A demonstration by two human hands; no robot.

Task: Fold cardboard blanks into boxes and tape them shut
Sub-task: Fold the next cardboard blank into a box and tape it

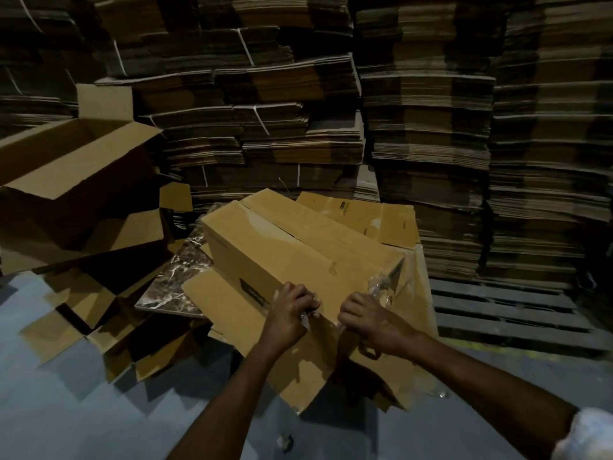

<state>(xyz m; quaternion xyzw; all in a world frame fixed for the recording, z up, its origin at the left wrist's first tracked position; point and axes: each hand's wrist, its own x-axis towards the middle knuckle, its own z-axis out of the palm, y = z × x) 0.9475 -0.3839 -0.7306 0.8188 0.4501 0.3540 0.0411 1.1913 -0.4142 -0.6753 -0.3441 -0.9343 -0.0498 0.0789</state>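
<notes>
At the near end of the box (292, 247), your left hand (292, 308) pinches clear tape (305, 318); your right hand (366, 315) has its fingers curled over the edge just beside it. The box lies on flat blanks (391, 220), long axis running away from you up-left, both hands equally near.

One wide-angle camera, worn on the head, looks forward and down, close over the box (298, 257) at lower centre. The left hand (292, 310) and right hand (368, 315) reach in from the bottom edge, and stacked cardboard blanks (298, 94) fill the upper frame.
</notes>
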